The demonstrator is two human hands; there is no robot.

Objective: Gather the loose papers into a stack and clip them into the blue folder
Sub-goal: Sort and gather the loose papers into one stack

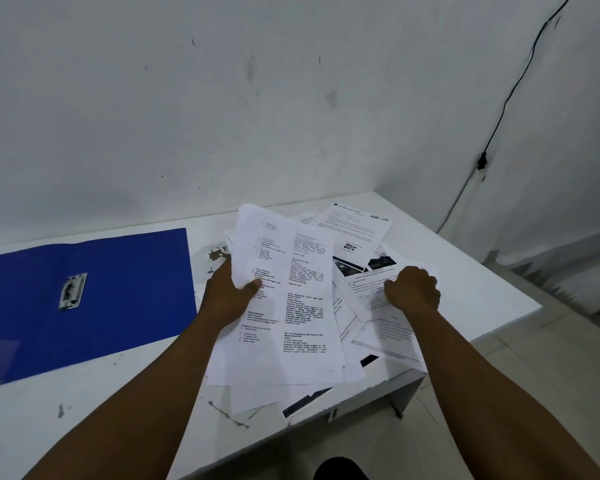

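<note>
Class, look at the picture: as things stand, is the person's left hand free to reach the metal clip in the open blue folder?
Probably not yet. The path to the metal clip on the blue folder looks clear, but the left hand is gripping a sheaf of papers, so it would have to put them down first.

Worn on the head, looking forward and steeply down along both forearms onto a white counter (465, 244). Close enough to read print as lines on the papers (291, 306). Wide-angle, with wall (222, 98) filling the upper half, floor (534, 375) at lower right. Only one view, nothing shared.
</note>
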